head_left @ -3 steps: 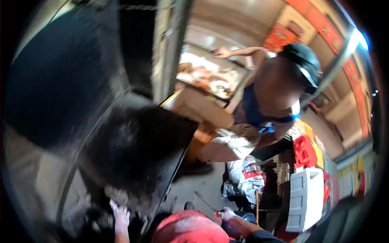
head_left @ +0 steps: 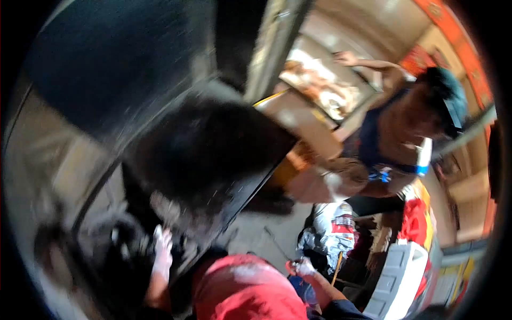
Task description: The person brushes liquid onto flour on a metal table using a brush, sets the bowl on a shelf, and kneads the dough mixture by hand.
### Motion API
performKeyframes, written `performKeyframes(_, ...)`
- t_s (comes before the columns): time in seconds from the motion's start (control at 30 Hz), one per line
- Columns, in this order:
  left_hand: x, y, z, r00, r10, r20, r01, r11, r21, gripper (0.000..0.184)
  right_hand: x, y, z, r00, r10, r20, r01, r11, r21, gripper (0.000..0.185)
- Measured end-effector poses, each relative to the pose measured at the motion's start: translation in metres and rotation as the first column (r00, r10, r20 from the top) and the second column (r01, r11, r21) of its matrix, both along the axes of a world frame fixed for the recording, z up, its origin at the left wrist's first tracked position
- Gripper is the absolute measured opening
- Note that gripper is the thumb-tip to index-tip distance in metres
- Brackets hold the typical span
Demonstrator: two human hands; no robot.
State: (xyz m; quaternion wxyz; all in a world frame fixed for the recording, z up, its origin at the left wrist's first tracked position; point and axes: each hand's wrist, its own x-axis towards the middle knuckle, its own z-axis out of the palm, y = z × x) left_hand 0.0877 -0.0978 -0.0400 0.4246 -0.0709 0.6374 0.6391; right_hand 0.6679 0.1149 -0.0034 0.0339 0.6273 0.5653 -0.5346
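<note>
Beside the big dark metal box [head_left: 200, 146], low on its near side, the left hand [head_left: 163, 246] reaches with fingers extended towards a shadowed, cluttered recess [head_left: 120, 240]. A pale, rough lump [head_left: 165, 207] lies just beyond the fingertips. Blur hides the palm, so I can't tell whether that hand grips anything. To the right of the red shirt [head_left: 245, 282], the right hand [head_left: 303, 266] is closed around what looks like the red handle [head_left: 290, 268] of a thin rod [head_left: 277, 244], which slants out over the grey floor [head_left: 248, 234].

The left fingers seem the most exposed: the sides of the recess could scrape or pinch them, and the metal could burn them if it is hot, though nothing visible settles that. Both hands look whitened, perhaps with powder, which could let the handle slip. The rod's free end points into the gap between the box and a silvery sack [head_left: 330, 226]; a careless swing could knock the box or tear the sack. A co-worker [head_left: 389, 120] leans in close beyond, so a sudden turn by either person risks a bump or a poke.
</note>
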Motion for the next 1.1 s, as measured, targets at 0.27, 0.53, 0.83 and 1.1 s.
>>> performKeyframes(0.27,0.141,-0.214,0.053,0.96,0.164,-0.227,-0.11,0.967,0.231,0.039,-0.081,-0.055,0.052,0.961,0.247,0.122,-0.231,0.964,-0.135,0.029)
performKeyframes(0.53,0.346,-0.345,0.107,0.998,0.034,0.054,0.008,0.769,-0.639,0.035,-0.076,-0.071,0.025,0.879,0.462,-0.122,-0.456,0.887,0.07,0.036)
performKeyframes(0.83,0.449,-0.466,0.072,0.871,0.472,0.139,-0.334,0.775,-0.537,0.033,-0.205,-0.092,0.013,0.67,0.712,-0.209,-0.591,0.682,0.43,0.046)
performKeyframes(1.1,0.507,-0.621,-0.002,0.971,0.207,-0.116,-0.237,0.868,-0.435,0.033,-0.245,-0.196,0.028,0.251,0.833,0.493,-0.965,0.177,0.192,0.068)
